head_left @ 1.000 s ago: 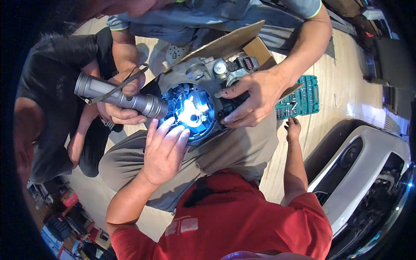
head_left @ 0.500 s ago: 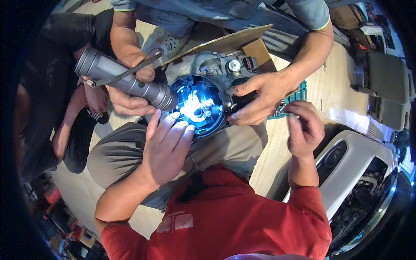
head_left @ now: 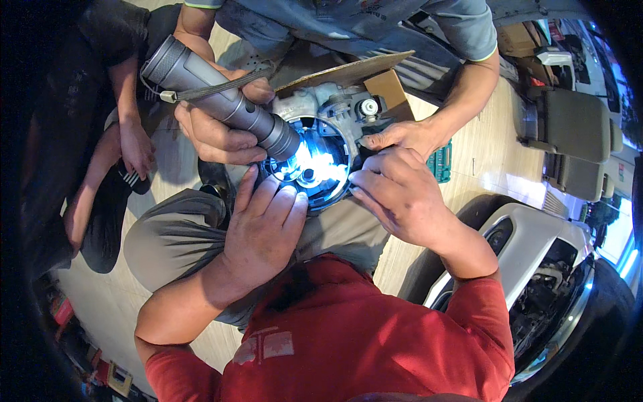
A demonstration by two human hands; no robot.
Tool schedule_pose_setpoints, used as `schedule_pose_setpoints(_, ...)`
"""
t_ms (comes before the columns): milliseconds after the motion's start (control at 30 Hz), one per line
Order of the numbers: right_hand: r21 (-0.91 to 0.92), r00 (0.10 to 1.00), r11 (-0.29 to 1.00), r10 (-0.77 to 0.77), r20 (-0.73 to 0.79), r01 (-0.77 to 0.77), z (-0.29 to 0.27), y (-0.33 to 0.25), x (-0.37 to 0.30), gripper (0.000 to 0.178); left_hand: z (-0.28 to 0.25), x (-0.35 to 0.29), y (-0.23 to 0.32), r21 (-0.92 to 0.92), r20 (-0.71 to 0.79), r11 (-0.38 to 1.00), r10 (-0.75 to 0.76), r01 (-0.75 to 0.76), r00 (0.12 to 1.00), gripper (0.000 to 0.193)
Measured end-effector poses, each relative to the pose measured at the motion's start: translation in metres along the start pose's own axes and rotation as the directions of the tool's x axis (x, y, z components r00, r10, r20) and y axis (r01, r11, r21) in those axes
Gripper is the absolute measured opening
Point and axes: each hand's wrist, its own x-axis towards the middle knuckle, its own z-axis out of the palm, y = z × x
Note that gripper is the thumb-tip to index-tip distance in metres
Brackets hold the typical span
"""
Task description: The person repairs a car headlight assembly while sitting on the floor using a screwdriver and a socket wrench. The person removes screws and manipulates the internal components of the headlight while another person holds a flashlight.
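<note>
A round dark housing [head_left: 340, 194] is part of a grey metal assembly [head_left: 295, 104], with the inside lit brightly. My left hand [head_left: 264, 224] lies at its near left rim, fingers stretched out and fingertips on the edge. At the right rim is my right hand [head_left: 405, 197], fingers bent together; what they pinch, if anything, is hidden. A co-worker across from me holds a grey flashlight [head_left: 218, 94] in one hand [head_left: 221, 134], its lit head shining into the housing. The co-worker's other hand [head_left: 408, 137] rests beside the assembly, just beyond my right hand.
An open cardboard box flap [head_left: 348, 72] stands behind the assembly. To the right lie a green tool case [head_left: 440, 164] and a white car bumper [head_left: 529, 228]. Another person's hand [head_left: 137, 151] is at the left. A grey seat [head_left: 576, 130] stands farther right.
My right hand has moved left from beside the tool case to the housing's rim. The co-worker's flashlight has shifted right, its head now over the housing. My left hand stays at the rim.
</note>
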Motion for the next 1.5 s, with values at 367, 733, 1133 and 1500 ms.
schedule_pose_setpoints(367,-0.122,0.967,0.991,-0.014,0.253,0.047,0.023,-0.002,0.038,0.019,0.0,-0.004,-0.004,-0.017,0.042,0.999,0.029,-0.028,0.999,0.035)
schedule_pose_setpoints(733,-0.353,0.957,0.931,0.011,0.29,0.096,0.038,-0.016,0.053,0.01,0.002,-0.006,-0.003,0.005,0.024,0.999,0.045,-0.045,0.999,0.033)
schedule_pose_setpoints(1133,-0.33,0.935,0.933,-0.021,0.353,0.146,0.045,-0.018,0.063,0.011,0.005,-0.01,-0.005,-0.022,-0.005,0.998,0.053,-0.053,0.999,0.035)
schedule_pose_setpoints(1500,-0.231,0.92,0.938,-0.168,0.354,0.26,0.056,-0.003,0.065,0.012,0.01,-0.011,-0.008,-0.03,-0.002,0.997,0.065,-0.065,0.998,0.032)
